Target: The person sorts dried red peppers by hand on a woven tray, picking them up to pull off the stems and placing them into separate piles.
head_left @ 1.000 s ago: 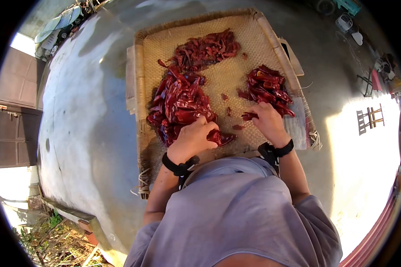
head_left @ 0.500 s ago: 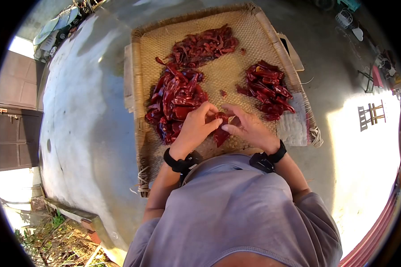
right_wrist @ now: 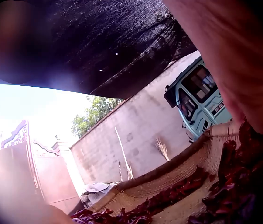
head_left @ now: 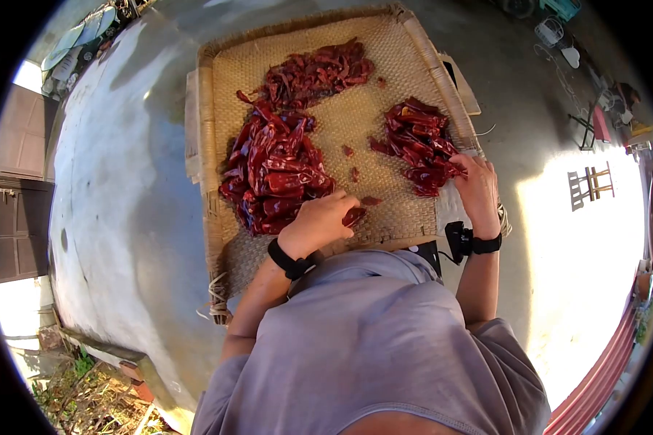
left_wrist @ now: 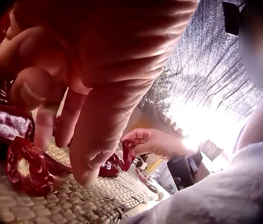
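My left hand (head_left: 319, 223) is low over the woven tray (head_left: 406, 54), its fingers and thumb around a glossy dried red chili pepper (head_left: 353, 217). In the left wrist view a round pale stem scar shows on this chili pepper (left_wrist: 26, 165), close to the fingertips. At the right side of the tray my right hand (head_left: 477, 190) pinches another red chili pepper (left_wrist: 128, 151), at the edge of the smaller chili pile (head_left: 417, 138). The larger pile of whole chilies (head_left: 268, 170) lies just beyond my left hand.
Shrivelled darker red pieces (head_left: 315, 72) are heaped at the tray's far end. Small red scraps (head_left: 348, 151) dot the weave between the piles. A raised rim (head_left: 207, 145) borders the tray, and a pale board (head_left: 461, 90) juts out on its right.
Both hands met over a chili at the near middle half a second ago. My right hand has since moved right to the smaller pile; my left has stayed near the larger one.
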Motion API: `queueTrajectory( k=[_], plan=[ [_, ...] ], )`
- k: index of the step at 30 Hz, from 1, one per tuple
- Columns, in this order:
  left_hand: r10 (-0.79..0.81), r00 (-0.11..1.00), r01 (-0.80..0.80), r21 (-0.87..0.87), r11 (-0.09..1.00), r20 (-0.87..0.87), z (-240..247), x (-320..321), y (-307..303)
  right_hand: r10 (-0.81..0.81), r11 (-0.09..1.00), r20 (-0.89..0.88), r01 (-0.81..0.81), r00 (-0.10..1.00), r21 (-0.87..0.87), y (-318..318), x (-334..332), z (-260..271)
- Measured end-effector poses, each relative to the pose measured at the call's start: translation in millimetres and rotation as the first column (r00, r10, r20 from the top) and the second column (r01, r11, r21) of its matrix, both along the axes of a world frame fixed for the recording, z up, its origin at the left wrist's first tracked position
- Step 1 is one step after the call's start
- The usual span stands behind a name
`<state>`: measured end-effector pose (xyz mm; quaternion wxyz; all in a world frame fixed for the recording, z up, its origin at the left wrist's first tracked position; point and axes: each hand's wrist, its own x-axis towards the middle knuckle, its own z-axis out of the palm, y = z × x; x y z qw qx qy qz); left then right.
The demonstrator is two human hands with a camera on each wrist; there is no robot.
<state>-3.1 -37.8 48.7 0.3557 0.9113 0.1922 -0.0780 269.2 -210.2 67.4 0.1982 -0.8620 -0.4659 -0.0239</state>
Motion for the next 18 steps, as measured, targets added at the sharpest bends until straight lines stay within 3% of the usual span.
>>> queueTrajectory(
  k=[3,6,10,13,14,15,17,18],
  plan=[
    [-0.021,0.999,0.025,0.092,0.995,-0.044,-4.5,3.5,-3.3,-0.037,0.999,0.017,0.037,0.999,-0.007,-2.5,10.7,-18.0],
    [0.088,0.990,-0.095,0.067,0.993,0.109,-15.3,2.9,-4.7,-0.011,0.998,0.059,0.014,0.998,-0.053,-3.3,14.0,-27.5],
    [0.213,0.970,-0.207,-0.065,0.976,0.115,-3.6,1.3,3.6,-0.058,0.998,0.126,0.057,0.990,0.013,-0.1,-0.1,-8.1],
    [0.251,0.945,-0.218,-0.167,0.961,0.210,2.0,5.0,6.5,0.063,0.984,-0.090,-0.047,0.994,0.169,10.9,-26.0,13.5],
    [0.267,0.932,-0.210,-0.234,0.949,0.244,3.3,7.7,5.0,0.152,0.982,-0.307,-0.109,0.939,0.151,14.1,-39.7,22.2],
    [0.284,0.918,-0.199,-0.299,0.933,0.277,4.2,10.4,3.0,0.229,0.972,-0.549,-0.154,0.804,0.180,20.3,-54.1,26.6],
    [0.299,0.919,-0.185,-0.387,0.903,0.258,15.3,15.5,-0.3,0.473,0.880,-0.410,-0.397,0.780,0.261,29.9,-72.6,13.0],
    [0.335,0.905,-0.189,-0.457,0.869,0.262,11.1,16.4,-0.6,0.490,0.871,-0.446,-0.400,0.749,0.286,34.2,-79.9,6.5]
  ],
)
